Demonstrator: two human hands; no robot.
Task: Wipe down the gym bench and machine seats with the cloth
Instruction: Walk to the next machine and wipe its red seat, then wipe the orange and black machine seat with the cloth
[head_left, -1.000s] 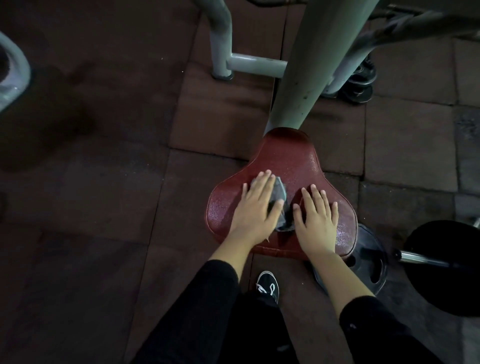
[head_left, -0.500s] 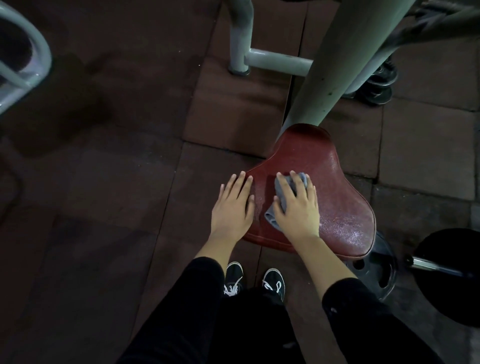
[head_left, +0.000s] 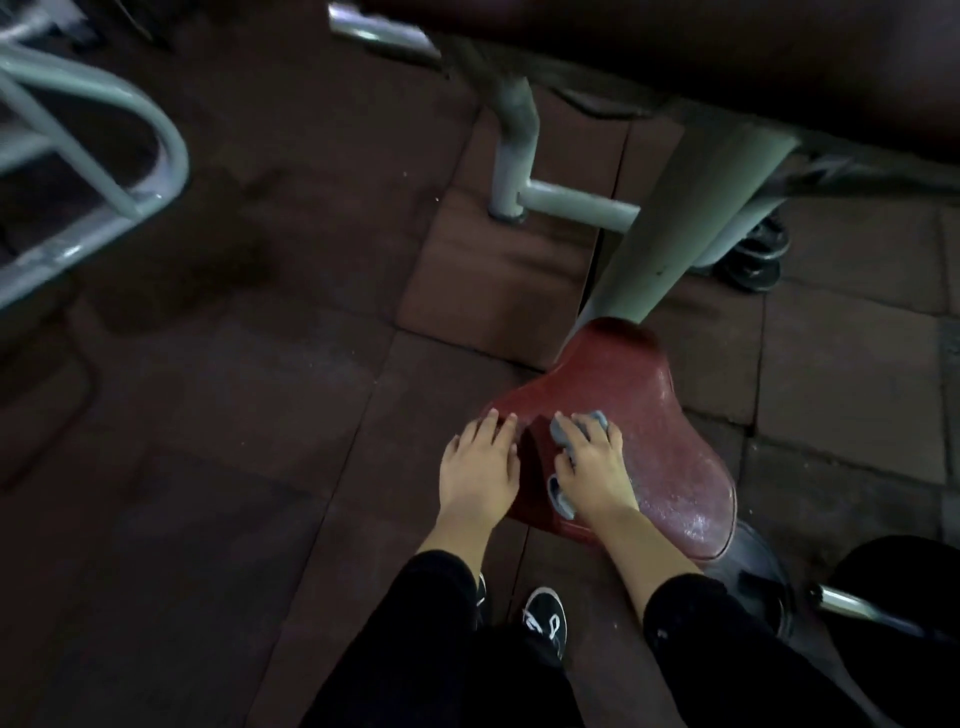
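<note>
A view from above looks down on a dark red, saddle-shaped padded machine seat (head_left: 670, 441), its vinyl surface speckled and shiny on the right side. The person's right hand (head_left: 595, 467) lies palm down on the left half of the seat, fingers spread fairly straight and pressing a small crumpled grey cloth (head_left: 563, 431) flat against the vinyl — the cloth shows past the fingertips at the top and again below the thumb near the seat's front edge. The left hand (head_left: 480, 470) rests flat at the seat's left edge with fingers straight and together, holding nothing; its fingertips touch the rim of the seat (the palm hangs partly over the floor). The two hands sit just beside each other, not touching. Both forearms come out of black sleeves (head_left: 691, 608) at the bottom of the view, and a black lace-up shoe with white laces (head_left: 545, 618) stands on the floor between them. A thick pale green metal post (head_left: 670, 228) rises from the narrow back end of the seat, joined to a grey-white tubular frame (head_left: 519, 156) behind it. A stack of black weight plates (head_left: 758, 254) lies on the floor beyond the post. The floor is dark reddish-brown rubber tile (head_left: 260, 415). A curved pale metal frame (head_left: 104, 135) fills the upper left corner — another machine, mostly out of view.
</note>
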